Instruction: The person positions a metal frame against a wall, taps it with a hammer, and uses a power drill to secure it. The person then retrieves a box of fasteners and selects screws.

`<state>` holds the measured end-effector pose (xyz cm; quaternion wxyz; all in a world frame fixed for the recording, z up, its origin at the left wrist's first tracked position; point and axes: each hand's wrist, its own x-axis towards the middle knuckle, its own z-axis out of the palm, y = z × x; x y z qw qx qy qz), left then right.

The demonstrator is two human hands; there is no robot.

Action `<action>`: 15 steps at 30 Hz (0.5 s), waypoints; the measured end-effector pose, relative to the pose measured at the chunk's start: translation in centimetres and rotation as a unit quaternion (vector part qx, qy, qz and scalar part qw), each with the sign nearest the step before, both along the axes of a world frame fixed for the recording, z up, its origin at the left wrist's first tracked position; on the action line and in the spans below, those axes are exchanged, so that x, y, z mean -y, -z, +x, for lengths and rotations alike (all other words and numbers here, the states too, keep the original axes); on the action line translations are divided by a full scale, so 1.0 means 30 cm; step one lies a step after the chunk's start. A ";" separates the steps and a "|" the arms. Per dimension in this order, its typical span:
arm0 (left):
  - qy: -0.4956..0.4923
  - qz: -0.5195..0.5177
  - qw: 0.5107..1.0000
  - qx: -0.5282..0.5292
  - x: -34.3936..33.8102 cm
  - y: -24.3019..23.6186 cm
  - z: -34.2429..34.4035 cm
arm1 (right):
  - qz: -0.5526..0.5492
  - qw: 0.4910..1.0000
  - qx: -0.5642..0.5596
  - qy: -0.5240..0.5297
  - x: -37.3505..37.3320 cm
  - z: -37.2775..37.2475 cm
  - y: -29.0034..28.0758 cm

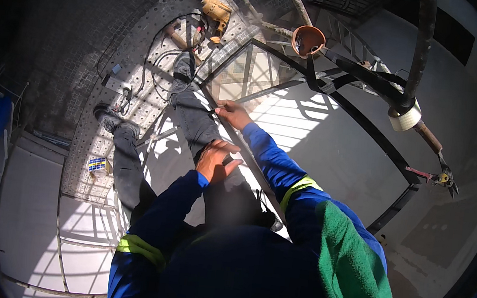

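Both my arms, in blue sleeves with yellow-green bands, reach forward over my dark-trousered leg. My right hand is beside a long dark metal bar, its fingertips pinched at a small dark piece too small to name. Nearer to me, my left hand lies over the leg at about knee height, thumb and fingers apart with nothing seen between them. A green towel hangs over my right upper arm.
A yellow power drill, cables and a power strip lie on the perforated metal platform under my shoes. A small blue-and-yellow box lies there too. An orange-brown bowl, a white roll and pliers are along scaffold pipes.
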<state>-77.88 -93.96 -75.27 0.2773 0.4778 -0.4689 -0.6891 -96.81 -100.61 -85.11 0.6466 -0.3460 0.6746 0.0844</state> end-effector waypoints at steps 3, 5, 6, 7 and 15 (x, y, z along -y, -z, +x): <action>-0.028 -0.001 0.998 0.062 -0.038 -0.012 0.170 | 0.007 0.998 0.003 0.059 -0.106 -0.038 -0.110; -0.054 0.064 0.992 0.098 -0.093 -0.027 0.316 | -0.014 1.000 -0.009 0.015 -0.177 -0.027 -0.181; -0.059 0.117 0.984 0.118 -0.132 -0.040 0.392 | -0.019 0.999 -0.004 0.030 -0.208 -0.005 -0.217; -0.061 0.128 0.976 0.164 -0.170 -0.049 0.460 | -0.071 0.997 0.009 -0.030 -0.233 0.028 -0.250; -0.142 0.303 0.925 0.178 -0.514 -0.143 0.717 | -0.232 0.914 -0.060 -0.328 -0.251 0.303 -0.514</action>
